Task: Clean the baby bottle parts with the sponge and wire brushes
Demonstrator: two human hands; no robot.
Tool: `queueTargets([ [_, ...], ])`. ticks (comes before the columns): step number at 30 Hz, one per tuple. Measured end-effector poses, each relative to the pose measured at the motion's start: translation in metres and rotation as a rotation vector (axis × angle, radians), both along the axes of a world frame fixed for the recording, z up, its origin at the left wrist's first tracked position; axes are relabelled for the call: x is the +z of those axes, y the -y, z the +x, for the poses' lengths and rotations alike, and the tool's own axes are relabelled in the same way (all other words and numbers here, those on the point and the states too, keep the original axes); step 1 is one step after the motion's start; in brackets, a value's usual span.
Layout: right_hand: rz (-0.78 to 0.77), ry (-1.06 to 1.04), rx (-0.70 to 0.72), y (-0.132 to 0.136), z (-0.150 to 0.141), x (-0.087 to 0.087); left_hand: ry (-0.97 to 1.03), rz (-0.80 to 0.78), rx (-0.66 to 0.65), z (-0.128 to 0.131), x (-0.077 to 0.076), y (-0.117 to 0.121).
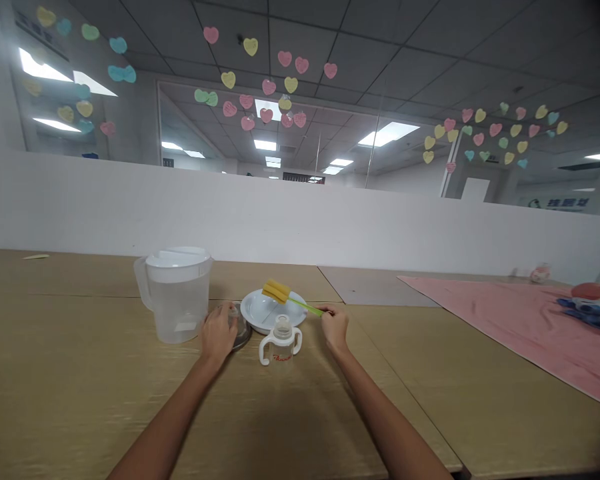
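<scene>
Now left hand (218, 335): is curving half-open over round clear cover (242, 332), maybe for steadying it
Right hand (335, 328): is pinching green brush handle (306, 307), directing sponge (276, 291) over white plate (263, 310)

Two hands (left hand (219, 335), right hand (335, 328)); one plastic pitcher (176, 303); one white plate (260, 312); one sponge bottle brush (277, 292); one round metal-edged object (243, 337); one two-handled baby bottle (281, 343); one pink cloth (510, 327).

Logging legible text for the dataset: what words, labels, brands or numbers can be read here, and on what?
Clear plastic sippy cup with white handles: red cursive script, too blurred to quote.
Dark rectangular wall sign, upper left: too small to read.
Teal lettering on the far right wall: too blurred to read.
Pastel paper hearts: no readable marks.
</scene>
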State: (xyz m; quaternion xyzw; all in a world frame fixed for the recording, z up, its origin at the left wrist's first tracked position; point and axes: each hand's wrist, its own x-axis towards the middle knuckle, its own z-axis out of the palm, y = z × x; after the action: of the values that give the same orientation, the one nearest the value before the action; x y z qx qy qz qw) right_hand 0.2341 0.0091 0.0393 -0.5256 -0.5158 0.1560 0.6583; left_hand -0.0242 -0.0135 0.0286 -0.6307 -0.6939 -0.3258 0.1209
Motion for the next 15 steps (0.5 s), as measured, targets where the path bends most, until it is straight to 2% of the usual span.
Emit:
queueTargets([
  [8, -0.010, -0.067, -0.033, -0.0026, 0.0041, -0.0004, -0.119, -0.157, -0.032, -0.0038, -0.0091, -0.0046],
  [15, -0.215, -0.523, 0.133, -0.0043, 0.0021, 0.0007, -0.120, -0.164, -0.047, -0.0055, -0.0090, -0.0045],
])
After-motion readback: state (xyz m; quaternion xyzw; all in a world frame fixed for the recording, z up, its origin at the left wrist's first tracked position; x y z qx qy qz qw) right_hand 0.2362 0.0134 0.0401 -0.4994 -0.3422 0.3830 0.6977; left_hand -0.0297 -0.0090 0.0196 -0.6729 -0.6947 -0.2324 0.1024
